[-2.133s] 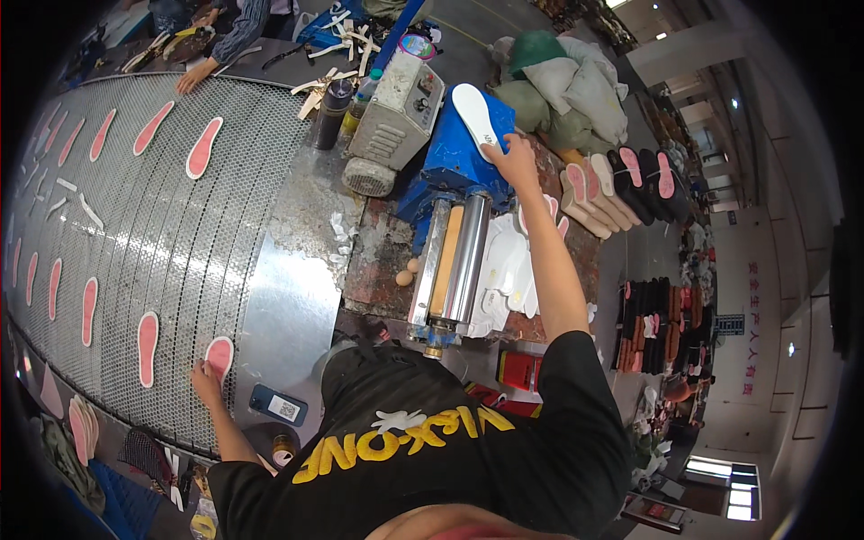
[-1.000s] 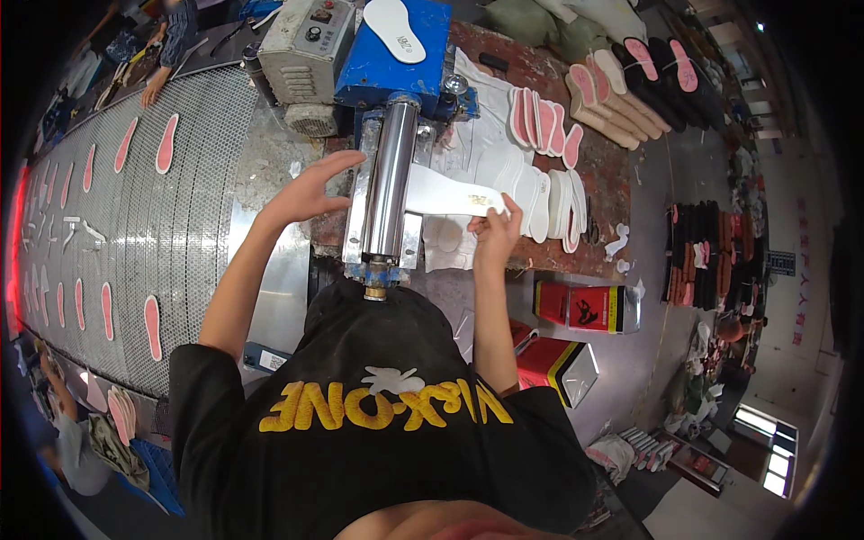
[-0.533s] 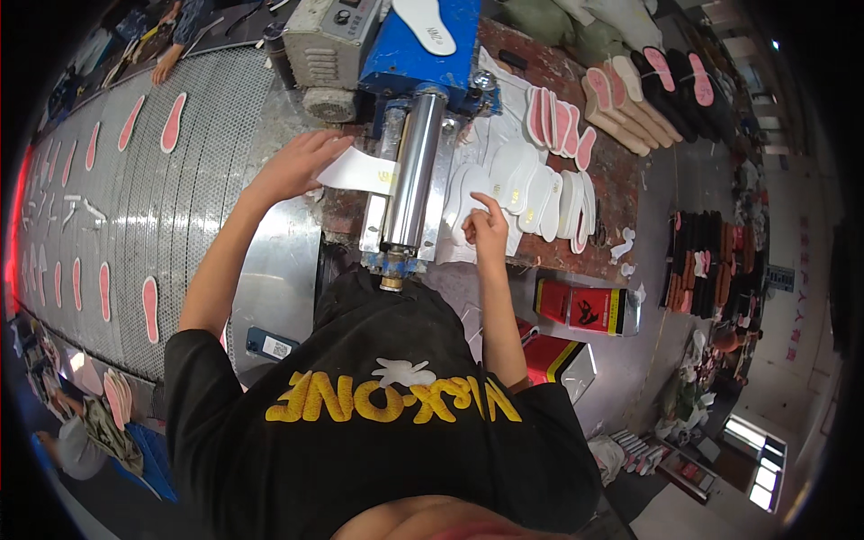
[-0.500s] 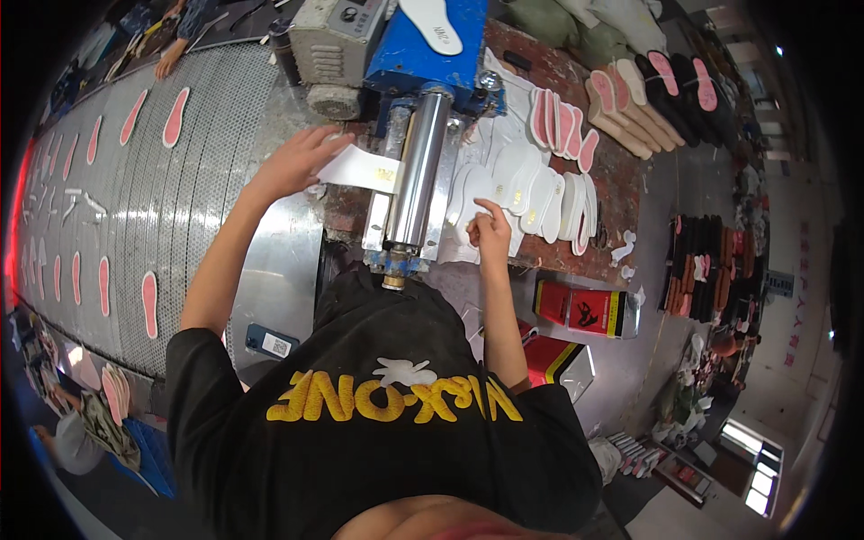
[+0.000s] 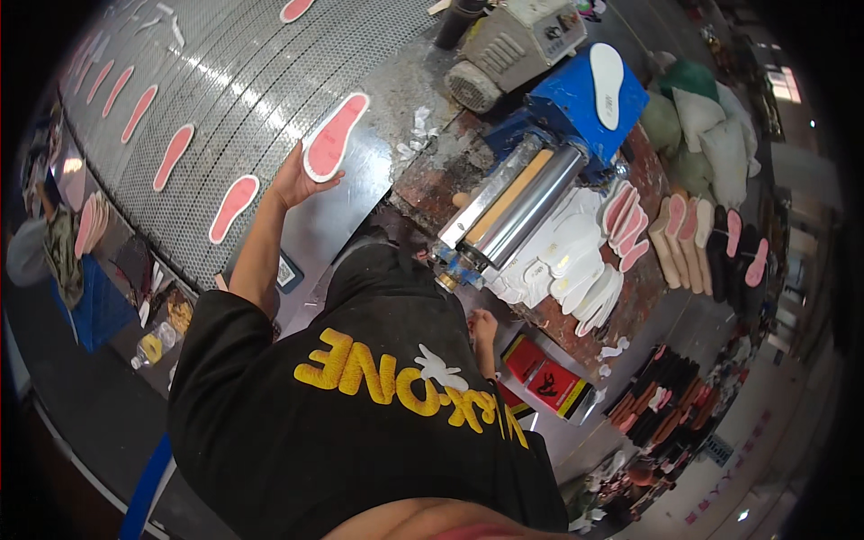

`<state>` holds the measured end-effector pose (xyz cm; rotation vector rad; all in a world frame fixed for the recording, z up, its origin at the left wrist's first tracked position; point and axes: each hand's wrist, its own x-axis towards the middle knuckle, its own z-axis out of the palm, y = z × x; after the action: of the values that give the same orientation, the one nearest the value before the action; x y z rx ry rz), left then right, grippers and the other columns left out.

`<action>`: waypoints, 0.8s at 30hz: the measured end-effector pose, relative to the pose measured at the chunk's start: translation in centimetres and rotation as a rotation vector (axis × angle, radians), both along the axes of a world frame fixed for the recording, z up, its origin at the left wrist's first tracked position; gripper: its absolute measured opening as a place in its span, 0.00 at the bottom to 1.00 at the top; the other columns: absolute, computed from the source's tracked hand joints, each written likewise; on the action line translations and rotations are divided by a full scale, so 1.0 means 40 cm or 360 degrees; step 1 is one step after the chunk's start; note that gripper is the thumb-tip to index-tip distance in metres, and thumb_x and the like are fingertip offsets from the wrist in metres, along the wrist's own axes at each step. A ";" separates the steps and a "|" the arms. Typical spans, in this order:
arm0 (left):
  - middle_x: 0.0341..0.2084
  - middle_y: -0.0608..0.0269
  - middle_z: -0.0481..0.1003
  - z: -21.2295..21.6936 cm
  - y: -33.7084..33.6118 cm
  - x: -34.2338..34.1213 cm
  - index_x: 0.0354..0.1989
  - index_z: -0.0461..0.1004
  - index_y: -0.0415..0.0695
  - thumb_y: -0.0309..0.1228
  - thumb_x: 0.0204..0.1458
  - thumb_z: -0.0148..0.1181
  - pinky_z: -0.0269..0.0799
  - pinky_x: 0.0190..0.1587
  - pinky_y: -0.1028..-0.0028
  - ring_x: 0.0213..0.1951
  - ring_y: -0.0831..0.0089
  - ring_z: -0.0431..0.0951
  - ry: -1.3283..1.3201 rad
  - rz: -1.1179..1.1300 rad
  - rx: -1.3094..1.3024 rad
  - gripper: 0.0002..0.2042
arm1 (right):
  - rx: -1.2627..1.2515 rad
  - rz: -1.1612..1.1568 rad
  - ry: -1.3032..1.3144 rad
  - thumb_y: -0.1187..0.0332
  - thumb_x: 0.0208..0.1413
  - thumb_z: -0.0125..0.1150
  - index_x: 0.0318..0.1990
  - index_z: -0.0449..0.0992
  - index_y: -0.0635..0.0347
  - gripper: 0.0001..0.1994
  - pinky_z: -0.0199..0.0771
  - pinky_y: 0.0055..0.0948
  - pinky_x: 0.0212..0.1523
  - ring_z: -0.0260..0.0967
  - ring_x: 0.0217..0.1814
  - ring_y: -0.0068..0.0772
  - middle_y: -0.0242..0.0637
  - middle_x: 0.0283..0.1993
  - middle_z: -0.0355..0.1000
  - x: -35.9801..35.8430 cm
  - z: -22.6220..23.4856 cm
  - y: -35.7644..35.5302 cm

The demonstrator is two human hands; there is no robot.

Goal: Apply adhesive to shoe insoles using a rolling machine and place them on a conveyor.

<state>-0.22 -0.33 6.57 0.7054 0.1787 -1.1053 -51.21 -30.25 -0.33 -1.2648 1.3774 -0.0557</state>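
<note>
Left hand (image 5: pixel 292 182): pinching 1 pink-faced insole (image 5: pixel 336 135) above the metal plate (image 5: pixel 362 191). Right hand (image 5: pixel 484 329): curled, contents unclear, near red box (image 5: pixel 543 373). Already on mesh belt (image 5: pixel 236 108): at least 6 pink insoles (image 5: pixel 236 209). Remaining: white insoles (image 5: pixel 578 241) beside roller (image 5: pixel 534 209), on worktop (image 5: pixel 430 187).

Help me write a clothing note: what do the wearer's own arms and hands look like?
The left hand and right hand are ungloved and the forearms bare. Short black sleeves belong to a black top with yellow lettering and a whitish motif.
</note>
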 end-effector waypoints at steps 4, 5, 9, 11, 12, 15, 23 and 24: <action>0.54 0.57 0.65 -0.092 0.056 -0.027 0.60 0.57 0.45 0.58 0.58 0.29 0.67 0.52 0.59 0.50 0.52 0.71 0.0167 0.0268 0.0399 0.32 | 0.0055 0.0324 -0.0039 0.69 0.57 0.50 0.35 0.71 0.62 0.07 0.57 0.21 0.10 0.61 0.13 0.21 0.35 0.20 0.69 -0.012 0.000 0.021; 0.54 0.58 0.66 -0.116 0.059 -0.028 0.60 0.58 0.46 0.59 0.57 0.30 0.67 0.52 0.61 0.50 0.55 0.71 0.0092 0.0446 0.0391 0.33 | 0.0103 0.0302 0.0024 0.68 0.57 0.50 0.36 0.71 0.61 0.07 0.58 0.21 0.12 0.62 0.14 0.21 0.35 0.21 0.69 -0.004 0.012 0.022; 0.53 0.62 0.67 -0.174 0.058 0.013 0.59 0.60 0.47 0.61 0.56 0.30 0.66 0.52 0.65 0.51 0.64 0.70 -0.0006 0.0717 0.0423 0.33 | 0.0280 0.0085 0.0178 0.68 0.57 0.49 0.39 0.71 0.57 0.07 0.63 0.19 0.18 0.65 0.20 0.19 0.31 0.24 0.71 0.054 0.088 0.032; 0.53 0.59 0.67 -0.178 0.032 0.062 0.58 0.60 0.46 0.59 0.57 0.33 0.63 0.54 0.61 0.52 0.61 0.68 -0.0017 0.0819 0.0474 0.32 | 0.0243 0.0103 0.0145 0.68 0.57 0.49 0.39 0.71 0.56 0.07 0.64 0.19 0.20 0.65 0.22 0.19 0.30 0.25 0.71 0.089 0.121 0.042; 0.53 0.59 0.67 -0.175 0.013 0.095 0.58 0.60 0.46 0.59 0.57 0.33 0.63 0.54 0.61 0.52 0.61 0.68 -0.0036 0.0801 0.0430 0.32 | 0.0240 0.0084 0.0211 0.68 0.56 0.49 0.39 0.72 0.55 0.07 0.65 0.19 0.22 0.66 0.24 0.18 0.29 0.27 0.71 0.101 0.134 0.048; 0.52 0.60 0.68 -0.163 -0.063 0.217 0.59 0.60 0.47 0.60 0.56 0.34 0.61 0.55 0.60 0.53 0.60 0.68 -0.0126 0.0790 0.0465 0.32 | 0.0215 0.0012 0.0171 0.68 0.56 0.49 0.39 0.72 0.54 0.07 0.66 0.20 0.23 0.66 0.24 0.18 0.28 0.28 0.71 0.118 0.158 0.072; 0.61 0.47 0.54 -0.216 -0.056 0.420 0.64 0.45 0.40 0.63 0.50 0.44 0.56 0.60 0.58 0.60 0.56 0.59 -0.0024 0.0657 0.0566 0.44 | 0.0234 -0.0048 0.0127 0.66 0.57 0.52 0.40 0.72 0.55 0.07 0.66 0.22 0.23 0.68 0.26 0.21 0.31 0.29 0.72 0.053 0.159 0.180; 0.60 0.46 0.55 -0.238 -0.048 0.406 0.64 0.47 0.39 0.62 0.51 0.44 0.56 0.60 0.59 0.60 0.56 0.59 -0.0024 0.0674 0.0535 0.42 | 0.0292 -0.0193 0.0214 0.65 0.57 0.52 0.40 0.72 0.55 0.07 0.66 0.22 0.23 0.69 0.26 0.21 0.32 0.28 0.72 0.042 0.153 0.200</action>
<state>16.02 -2.26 -2.96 0.9246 0.4859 -0.6688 -49.54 -22.25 5.78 -1.0468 1.5375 0.0718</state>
